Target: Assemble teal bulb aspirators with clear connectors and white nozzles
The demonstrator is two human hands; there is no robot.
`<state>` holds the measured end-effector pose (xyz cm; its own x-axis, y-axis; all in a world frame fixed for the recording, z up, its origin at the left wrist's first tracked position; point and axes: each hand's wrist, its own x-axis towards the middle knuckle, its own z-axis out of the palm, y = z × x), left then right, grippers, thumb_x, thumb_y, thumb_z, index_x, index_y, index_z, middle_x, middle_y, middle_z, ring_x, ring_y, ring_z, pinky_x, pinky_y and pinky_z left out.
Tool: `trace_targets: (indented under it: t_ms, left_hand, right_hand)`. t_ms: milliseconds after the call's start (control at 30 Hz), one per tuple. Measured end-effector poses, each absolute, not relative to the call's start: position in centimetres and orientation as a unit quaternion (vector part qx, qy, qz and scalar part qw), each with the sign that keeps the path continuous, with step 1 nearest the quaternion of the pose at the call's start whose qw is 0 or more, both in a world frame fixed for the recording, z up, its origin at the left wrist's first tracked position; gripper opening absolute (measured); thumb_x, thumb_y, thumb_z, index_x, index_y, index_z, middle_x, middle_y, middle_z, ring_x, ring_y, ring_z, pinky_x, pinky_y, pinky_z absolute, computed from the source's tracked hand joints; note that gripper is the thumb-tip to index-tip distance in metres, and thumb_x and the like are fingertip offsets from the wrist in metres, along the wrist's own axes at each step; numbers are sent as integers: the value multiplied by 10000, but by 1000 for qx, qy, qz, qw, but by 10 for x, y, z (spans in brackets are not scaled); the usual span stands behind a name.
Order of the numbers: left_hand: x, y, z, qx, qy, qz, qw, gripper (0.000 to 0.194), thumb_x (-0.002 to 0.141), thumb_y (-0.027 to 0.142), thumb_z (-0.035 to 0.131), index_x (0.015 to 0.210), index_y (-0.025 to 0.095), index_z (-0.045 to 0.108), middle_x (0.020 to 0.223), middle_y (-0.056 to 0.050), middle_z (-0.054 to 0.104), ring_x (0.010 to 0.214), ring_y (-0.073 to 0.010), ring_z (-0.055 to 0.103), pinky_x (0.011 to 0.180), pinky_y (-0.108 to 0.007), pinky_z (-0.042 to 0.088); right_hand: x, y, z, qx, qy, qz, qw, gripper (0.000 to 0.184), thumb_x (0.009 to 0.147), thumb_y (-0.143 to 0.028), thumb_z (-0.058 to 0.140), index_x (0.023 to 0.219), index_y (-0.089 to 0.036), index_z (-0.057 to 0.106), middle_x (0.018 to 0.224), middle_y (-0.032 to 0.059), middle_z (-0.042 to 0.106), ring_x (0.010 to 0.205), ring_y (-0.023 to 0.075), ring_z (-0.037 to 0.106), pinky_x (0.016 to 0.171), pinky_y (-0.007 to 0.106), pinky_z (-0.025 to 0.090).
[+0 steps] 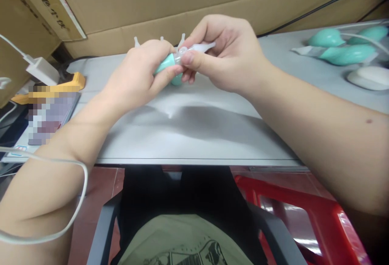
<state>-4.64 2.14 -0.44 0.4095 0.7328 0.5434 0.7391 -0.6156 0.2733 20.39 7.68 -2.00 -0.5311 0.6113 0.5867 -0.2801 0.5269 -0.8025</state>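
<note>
My left hand point(139, 66) is closed around a teal bulb syringe point(164, 64), and most of its bulb is hidden by the fingers. A clear collar and a translucent pointed nozzle point(204, 47) extend from its right end. Thumb and fingers of my right hand point(229, 52) pinch that clear part close to the teal end. Just behind the hands, several translucent tips point(183, 39) point upward; what lies under them is mostly covered. Below the joined fingers shows another teal rounded piece point(176, 79).
Several teal bulbs point(348, 54) and a white computer mouse point(369, 78) lie at the right of the grey table point(194, 143). On the left are a white charger point(43, 70), a yellow-edged device and a blurred flat object. Cardboard point(170, 1) walls the back. A white cable crosses my left forearm.
</note>
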Motion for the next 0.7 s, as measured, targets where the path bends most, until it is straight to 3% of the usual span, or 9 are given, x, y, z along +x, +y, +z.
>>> trace_targets:
  t_ms: [167,367,533,700]
  left_hand:
    - [-48,34,-12,-861,-339,-377,-35,473,1197,757,794,1068,302,777,1061,-116,867,1011,-358,774,949,-523,656]
    - [-39,26,-9,-850,-327,-404,-88,397,1206,640,753,1021,294,816,966,-78,841,912,-319,810,879,-475,658]
    - [-36,27,-13,-834,-349,-404,-138,655,1199,932,742,1047,300,825,752,-42,727,909,-333,833,924,-499,702]
    - [-36,28,-16,-830,-354,-402,-159,789,1183,1053,657,1072,284,795,799,-49,746,932,-330,853,892,-463,690]
  right_hand:
    - [207,75,-16,-130,-714,512,459,546,859,-570,1301,957,-266,859,908,9,928,772,210,872,693,319,751]
    - [210,79,-14,-128,-708,532,446,499,812,-480,1322,932,-279,882,897,7,935,746,214,864,666,317,745]
    - [212,83,-14,-119,-701,557,430,496,853,-499,1313,950,-264,888,901,13,934,717,176,832,648,282,724]
    - [212,87,-15,-119,-697,571,417,560,831,-535,1319,963,-250,855,854,8,898,676,161,803,638,268,719]
